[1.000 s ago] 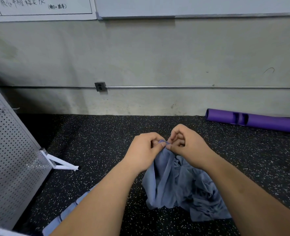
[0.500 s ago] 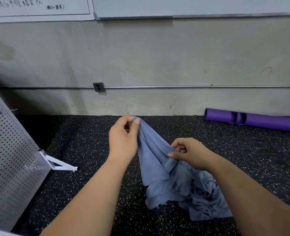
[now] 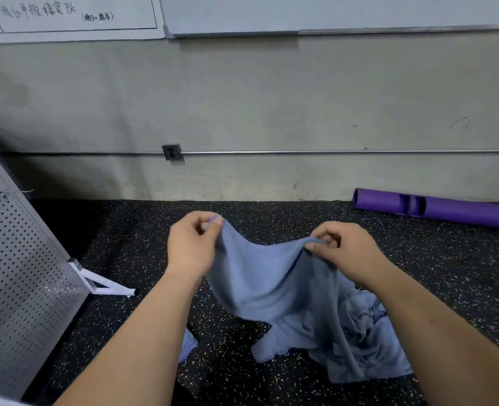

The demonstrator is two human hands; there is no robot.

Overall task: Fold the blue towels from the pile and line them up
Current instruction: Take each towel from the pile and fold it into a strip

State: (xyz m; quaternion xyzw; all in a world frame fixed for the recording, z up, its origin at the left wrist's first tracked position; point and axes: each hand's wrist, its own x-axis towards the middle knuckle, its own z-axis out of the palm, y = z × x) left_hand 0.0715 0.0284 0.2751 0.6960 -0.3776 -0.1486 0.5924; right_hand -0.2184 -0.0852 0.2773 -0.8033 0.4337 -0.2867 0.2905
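The left hand (image 3: 191, 247) pinches one corner of a blue towel (image 3: 260, 279) between thumb and fingers (image 3: 214, 221). The right hand (image 3: 345, 253) pinches the upper edge of the same towel further to the right, with its fingers (image 3: 315, 246) curled around it. Both hands are raised above the dark speckled floor (image 3: 271, 218), the left a little higher, so the edge between them sags in a soft curve. The towel hangs down from the two grips and its lower part reaches the pile (image 3: 365, 332) of crumpled blue towels, which lies on the floor under the right forearm (where the held towel ends and the pile begins I cannot tell). Beside the left forearm a bit of another blue cloth (image 3: 188, 345) lies on the floor, mostly hidden. A purple tube (image 3: 447, 210) lies along the wall (image 3: 271, 98) at the right, and a perforated grey panel (image 3: 16, 259) stands at the left.
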